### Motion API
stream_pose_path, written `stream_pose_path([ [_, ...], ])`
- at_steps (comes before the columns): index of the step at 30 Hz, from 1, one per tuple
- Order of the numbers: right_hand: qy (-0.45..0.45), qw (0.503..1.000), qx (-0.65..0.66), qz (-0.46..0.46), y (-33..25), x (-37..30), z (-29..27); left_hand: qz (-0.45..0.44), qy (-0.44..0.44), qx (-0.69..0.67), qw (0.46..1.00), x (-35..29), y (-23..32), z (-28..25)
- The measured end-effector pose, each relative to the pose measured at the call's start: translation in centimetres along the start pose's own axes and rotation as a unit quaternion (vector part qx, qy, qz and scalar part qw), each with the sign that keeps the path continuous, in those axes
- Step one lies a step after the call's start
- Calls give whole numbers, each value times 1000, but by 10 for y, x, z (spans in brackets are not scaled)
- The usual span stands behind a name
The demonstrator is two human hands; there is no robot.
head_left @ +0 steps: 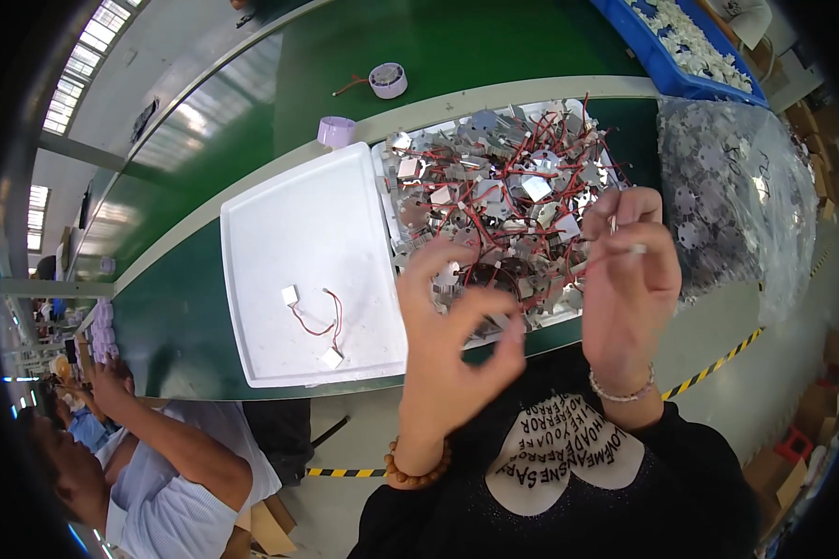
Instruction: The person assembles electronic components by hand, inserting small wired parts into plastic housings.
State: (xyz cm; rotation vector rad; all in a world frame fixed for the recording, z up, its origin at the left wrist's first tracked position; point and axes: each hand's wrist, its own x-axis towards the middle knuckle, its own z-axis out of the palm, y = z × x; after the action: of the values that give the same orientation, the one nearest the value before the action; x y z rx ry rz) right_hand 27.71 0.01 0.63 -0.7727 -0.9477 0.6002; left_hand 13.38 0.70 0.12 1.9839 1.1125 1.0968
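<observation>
My left hand [457, 335] is over the near left side of a white tray [583, 121] heaped with metal discs and red-wired parts [494, 191]. Its thumb and fingers are curled but apart, and a greyish glint beside the thumb is too unclear to name. At the tray's right side, my right hand [632, 279] is raised with thumb and fingers pinched together. Something small and whitish shows at its fingertips, its kind unclear. Left of the heap lies a white foam tray [298, 224] holding two small white blocks [332, 358] joined to thin red wires [309, 328].
A clear plastic bag of metal discs [727, 196] stands at the right, below a blue bin [680, 56] of white parts. On the green conveyor sits a round lilac unit [388, 81]; a lilac ring [336, 131] is on its edge. A co-worker [177, 466] works at the left.
</observation>
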Motion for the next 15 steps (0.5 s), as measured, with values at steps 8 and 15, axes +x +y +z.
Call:
stream_pose_path([
  [8,-204,965,155,-48,-28,13,-1,-111,-49,149,981,84,-65,-70],
  [15,-216,969,-92,74,-29,-2,-11,-90,-106,360,922,171,-180,-84],
])
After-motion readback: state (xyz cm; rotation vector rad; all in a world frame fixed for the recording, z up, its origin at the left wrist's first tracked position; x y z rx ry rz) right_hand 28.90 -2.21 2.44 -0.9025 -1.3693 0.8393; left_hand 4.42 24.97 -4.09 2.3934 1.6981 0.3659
